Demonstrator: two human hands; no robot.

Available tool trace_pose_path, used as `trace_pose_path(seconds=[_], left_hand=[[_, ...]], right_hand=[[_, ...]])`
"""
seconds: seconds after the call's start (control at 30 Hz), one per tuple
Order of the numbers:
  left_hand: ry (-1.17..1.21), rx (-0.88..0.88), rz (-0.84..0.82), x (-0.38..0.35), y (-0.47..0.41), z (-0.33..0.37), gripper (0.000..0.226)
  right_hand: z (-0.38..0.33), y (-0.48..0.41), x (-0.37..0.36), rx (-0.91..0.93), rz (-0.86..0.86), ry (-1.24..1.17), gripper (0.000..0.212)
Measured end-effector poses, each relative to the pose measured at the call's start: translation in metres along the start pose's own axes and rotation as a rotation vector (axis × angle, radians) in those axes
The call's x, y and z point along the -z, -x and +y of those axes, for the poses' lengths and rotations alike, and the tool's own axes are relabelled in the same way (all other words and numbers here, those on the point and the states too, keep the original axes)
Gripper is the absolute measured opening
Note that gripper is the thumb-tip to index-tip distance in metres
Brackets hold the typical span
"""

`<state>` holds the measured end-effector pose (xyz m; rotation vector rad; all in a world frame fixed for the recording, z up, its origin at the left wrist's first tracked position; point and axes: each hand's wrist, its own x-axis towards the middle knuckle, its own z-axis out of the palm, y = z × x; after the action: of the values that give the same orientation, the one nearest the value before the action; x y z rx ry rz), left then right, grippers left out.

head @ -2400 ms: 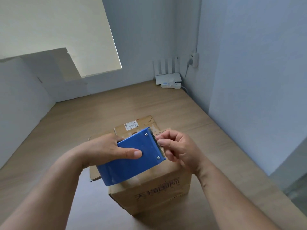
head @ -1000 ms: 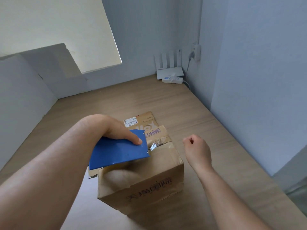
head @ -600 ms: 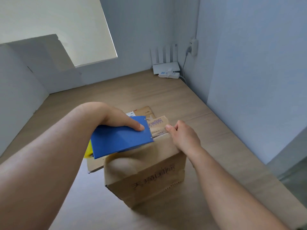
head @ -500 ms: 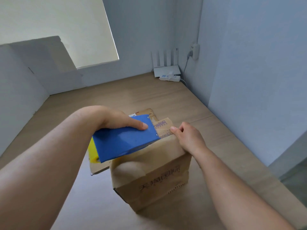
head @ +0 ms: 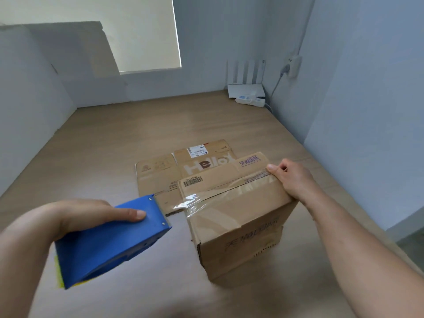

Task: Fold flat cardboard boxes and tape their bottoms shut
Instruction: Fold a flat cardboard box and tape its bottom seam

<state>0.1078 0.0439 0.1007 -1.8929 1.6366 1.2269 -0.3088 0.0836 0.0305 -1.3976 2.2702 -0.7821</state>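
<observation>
- A pale board (head: 57,65) leans against the left wall, and beside it a window blind (head: 128,31) hangs lit.
- The wooden floor (head: 103,145) carries everything; flat cardboard boxes (head: 174,166) lie on it just behind the folded one, one printed "Hello" and bearing a white label.
- The box (head: 241,216) stands folded on the floor right of centre, its flaps closed on top, touching the flat pieces behind it.
- Clear tape (head: 206,198) lies along the seam of the top flaps from the far right edge to the near left edge, then spans the open gap to the tape dispenser (head: 112,239); nothing stands between dispenser and box but that stretched strip.
- In the far right corner sit a white router (head: 246,88) with upright antennas and a power strip (head: 250,102), with a plug (head: 292,65) in the wall above them.
- The left hand (head: 91,216) grips the blue dispenser, held off the box's left side and above the floor, toothed end towards the box; the thumb lies flat along the blue side plate, the other fingers hidden behind it.
- The right hand (head: 291,180) holds the box at its far right edge: the thumb presses the tape's end down on the top, the other fingers curled in tightly at that edge, the forearm crossing the box's right side.
</observation>
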Motion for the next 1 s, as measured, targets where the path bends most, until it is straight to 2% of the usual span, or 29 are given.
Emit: trace_pose_path(seconds=[0.07,0.13,0.23,0.3,0.33,0.43,0.57,0.67,0.83,1.0], left_hand=[[0.023,0.034,-0.114,-0.005,0.004,0.009,0.073],[0.047,0.042,-0.093,-0.014,0.006,0.02,0.067],[-0.111,0.069,0.209,-0.034,-0.017,0.043,0.061],[-0.423,0.108,0.404,-0.061,-0.032,0.051,0.052],[-0.495,0.132,0.464,-0.071,-0.04,0.049,0.05],[-0.376,0.173,0.491,-0.09,-0.055,0.034,0.046],[-0.184,0.116,0.589,-0.123,-0.073,0.018,0.04],[-0.134,0.118,0.6,-0.149,-0.089,0.005,0.038],[0.047,0.152,0.653,-0.175,-0.102,-0.006,0.05],[0.077,0.23,0.629,-0.169,-0.089,0.011,0.055]], right_hand=[[0.001,-0.001,-0.001,0.0,0.003,0.004,0.038],[0.003,-0.001,-0.002,0.007,0.009,0.001,0.038],[0.003,-0.001,-0.001,0.005,0.014,-0.015,0.037],[0.003,0.0,-0.001,0.004,0.011,-0.019,0.037],[0.004,0.0,-0.001,0.007,0.012,-0.025,0.037],[0.004,0.001,-0.002,0.0,0.01,-0.046,0.036],[0.003,0.002,-0.001,0.004,0.003,-0.037,0.036],[0.003,0.002,-0.002,0.013,0.007,-0.038,0.037],[0.005,0.002,-0.002,0.023,0.009,-0.038,0.036],[0.005,0.0,-0.003,0.034,0.008,-0.05,0.036]])
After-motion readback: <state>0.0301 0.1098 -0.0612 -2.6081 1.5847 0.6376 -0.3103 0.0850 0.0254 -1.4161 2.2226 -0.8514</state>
